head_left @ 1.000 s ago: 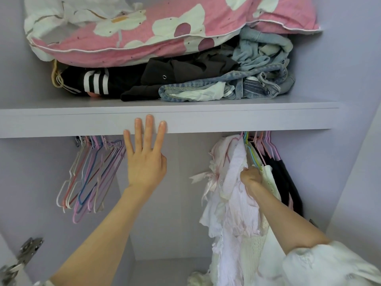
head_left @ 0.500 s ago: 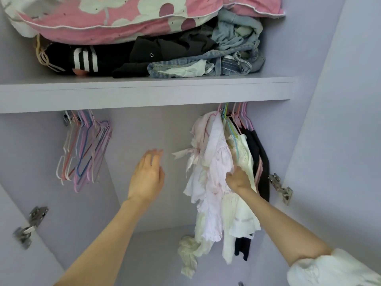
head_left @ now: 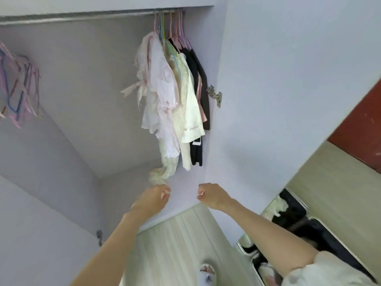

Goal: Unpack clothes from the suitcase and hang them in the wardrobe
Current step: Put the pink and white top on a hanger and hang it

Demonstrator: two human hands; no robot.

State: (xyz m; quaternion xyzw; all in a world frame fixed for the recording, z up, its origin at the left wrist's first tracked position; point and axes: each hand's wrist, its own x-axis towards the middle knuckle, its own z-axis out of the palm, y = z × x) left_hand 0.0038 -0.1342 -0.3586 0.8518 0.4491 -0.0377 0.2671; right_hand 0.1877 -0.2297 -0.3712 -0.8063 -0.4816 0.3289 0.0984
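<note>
The clothes (head_left: 173, 93) hang bunched at the right end of the rail (head_left: 82, 16). Below them, the left hand (head_left: 151, 200) and right hand (head_left: 214, 196) hover loosely curled, holding nothing. The open suitcase (head_left: 292, 221) lies lower right of the clothes; spare hangers (head_left: 18, 87) hang far left.

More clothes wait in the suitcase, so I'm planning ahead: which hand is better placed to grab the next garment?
Probably the right hand: it is empty and on the side of the open suitcase; the left hand is farther away.

Both bare forearms extended forward, left hand (head_left: 152, 200) and right hand (head_left: 214, 196) loosely curled, empty, slightly apart
</note>
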